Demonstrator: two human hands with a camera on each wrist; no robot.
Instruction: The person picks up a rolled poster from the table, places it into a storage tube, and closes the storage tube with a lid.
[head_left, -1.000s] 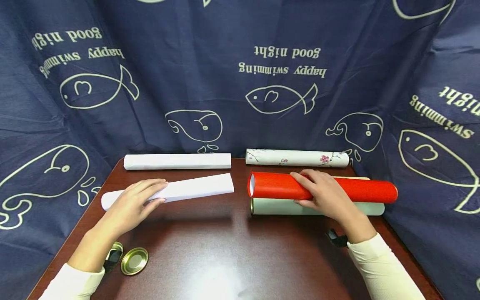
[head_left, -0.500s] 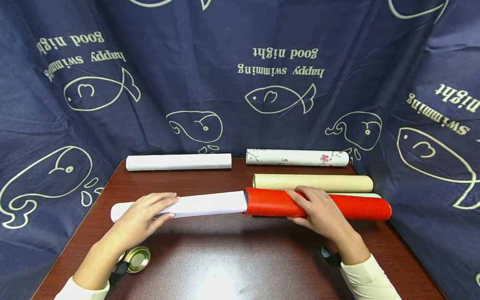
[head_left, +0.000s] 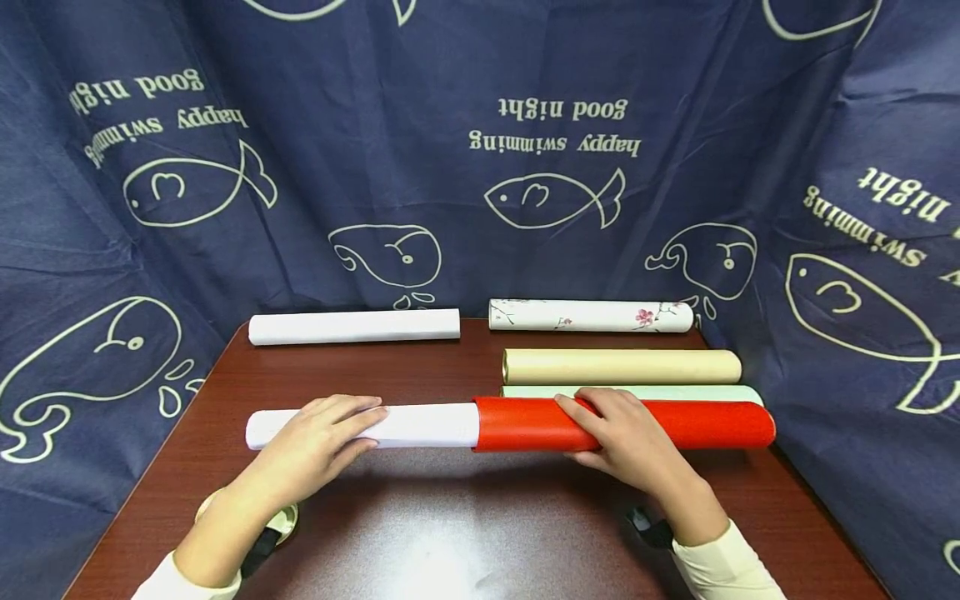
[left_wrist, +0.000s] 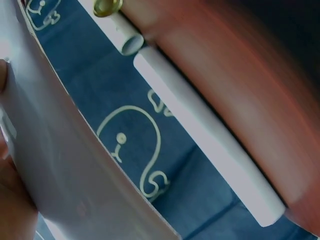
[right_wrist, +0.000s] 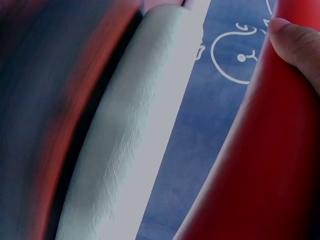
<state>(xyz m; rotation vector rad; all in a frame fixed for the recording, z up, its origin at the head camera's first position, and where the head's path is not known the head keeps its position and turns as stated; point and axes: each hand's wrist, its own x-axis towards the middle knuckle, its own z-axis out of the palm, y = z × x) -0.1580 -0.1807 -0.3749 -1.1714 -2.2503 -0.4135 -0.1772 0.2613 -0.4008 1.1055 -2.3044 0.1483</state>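
My left hand grips a rolled white sheet of paper near its middle, fingers over the top. My right hand holds a red cardboard tube from above. The two are level and in line, and the roll's right end is hidden within the tube's left mouth. The left wrist view has the paper roll large and close, with only a bit of hand at its edge. In the right wrist view the thumb presses on the red tube.
Behind lie another white paper roll, a flower-printed tube, a cream tube and a pale green tube just beyond the red one. Gold lids are partly hidden by the left wrist. A blue curtain surrounds the table.
Both hands have come nearer to me and closer together. The paper roll, first apart from the red tube, met its mouth and has slid partly inside. The cream tube has come into fuller view.
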